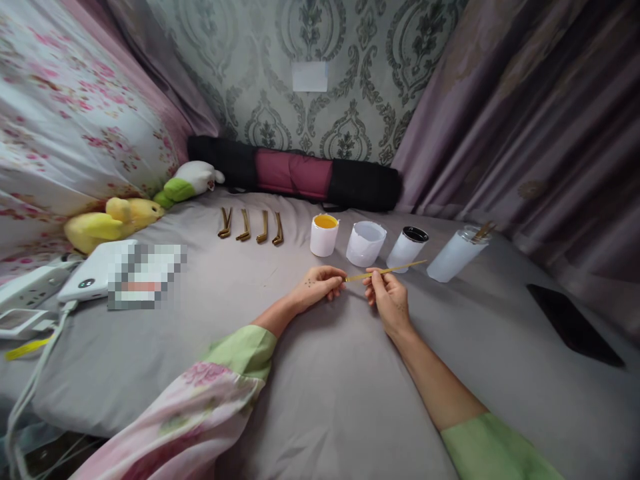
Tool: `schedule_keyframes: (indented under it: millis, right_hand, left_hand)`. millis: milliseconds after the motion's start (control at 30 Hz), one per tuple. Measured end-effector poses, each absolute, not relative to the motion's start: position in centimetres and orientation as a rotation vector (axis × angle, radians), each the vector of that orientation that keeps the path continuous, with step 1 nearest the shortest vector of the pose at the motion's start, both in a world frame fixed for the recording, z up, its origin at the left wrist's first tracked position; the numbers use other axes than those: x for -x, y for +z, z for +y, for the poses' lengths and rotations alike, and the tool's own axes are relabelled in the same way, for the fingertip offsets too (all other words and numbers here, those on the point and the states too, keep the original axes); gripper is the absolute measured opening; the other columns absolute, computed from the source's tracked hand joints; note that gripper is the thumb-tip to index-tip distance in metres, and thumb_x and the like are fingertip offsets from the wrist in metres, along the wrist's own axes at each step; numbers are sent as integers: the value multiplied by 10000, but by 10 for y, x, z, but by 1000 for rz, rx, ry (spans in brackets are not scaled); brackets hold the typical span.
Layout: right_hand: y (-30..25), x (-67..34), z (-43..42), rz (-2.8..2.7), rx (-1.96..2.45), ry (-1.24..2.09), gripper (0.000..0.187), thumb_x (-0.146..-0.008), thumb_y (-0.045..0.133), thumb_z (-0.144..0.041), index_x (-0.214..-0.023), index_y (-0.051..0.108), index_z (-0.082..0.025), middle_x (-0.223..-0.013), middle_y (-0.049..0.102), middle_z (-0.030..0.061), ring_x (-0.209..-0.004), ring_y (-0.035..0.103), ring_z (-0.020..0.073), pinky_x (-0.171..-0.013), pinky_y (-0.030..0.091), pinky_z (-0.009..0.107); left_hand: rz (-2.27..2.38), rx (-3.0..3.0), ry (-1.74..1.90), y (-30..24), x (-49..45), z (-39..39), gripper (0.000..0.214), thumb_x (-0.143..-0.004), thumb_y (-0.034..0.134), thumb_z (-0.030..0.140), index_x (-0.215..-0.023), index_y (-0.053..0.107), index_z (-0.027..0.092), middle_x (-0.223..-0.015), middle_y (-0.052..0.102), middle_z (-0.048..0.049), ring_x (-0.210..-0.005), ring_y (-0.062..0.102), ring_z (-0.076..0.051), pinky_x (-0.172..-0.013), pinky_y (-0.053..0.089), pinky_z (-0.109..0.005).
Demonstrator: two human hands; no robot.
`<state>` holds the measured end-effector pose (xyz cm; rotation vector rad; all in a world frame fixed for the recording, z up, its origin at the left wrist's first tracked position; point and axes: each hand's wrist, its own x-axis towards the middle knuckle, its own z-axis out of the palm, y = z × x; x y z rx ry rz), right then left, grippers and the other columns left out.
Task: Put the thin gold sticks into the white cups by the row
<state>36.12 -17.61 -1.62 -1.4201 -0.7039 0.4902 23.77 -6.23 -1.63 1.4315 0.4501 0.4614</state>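
Observation:
Between my two hands is a thin, flat golden-brown strip (407, 266), held roughly level above the grey sheet. My left hand (320, 283) is closed at its left end, with thumb and forefinger pinched together. Closer to its middle, my right hand (389, 297) grips it between thumb and fingers, and the narrow free end points right. Just beyond my hands stand a white cup with yellow inside (324, 239), a translucent white cup (367, 244) and a white-wrapped cup with a dark rim (407, 248). Further right, a tall white container (456, 255) holds thin brown sticks (483, 231).
Several folded brown strips (263, 227) lie in a row at the back left. A white power bank (100, 273), cable and power strip (35, 288) occupy the left side, near plush toys (120, 219). A black phone-like slab (575, 325) lies right; a long bag (295, 172) lines the wall.

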Motion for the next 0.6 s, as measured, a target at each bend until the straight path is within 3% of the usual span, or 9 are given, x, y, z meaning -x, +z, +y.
schedule_keyframes:
  millis: [600]
  right_hand:
    - [-18,-365,-176,-669,1416,482,424,-735,529,-542,-927,589,-169,-707,579,12,-477,483,62,-353,360,157]
  left_hand:
    - [487,-1397,449,-16,-236,-59,186,-752,530,178,-894,606,85,-695,626,-43,-474,502,-45,-444,398,-169]
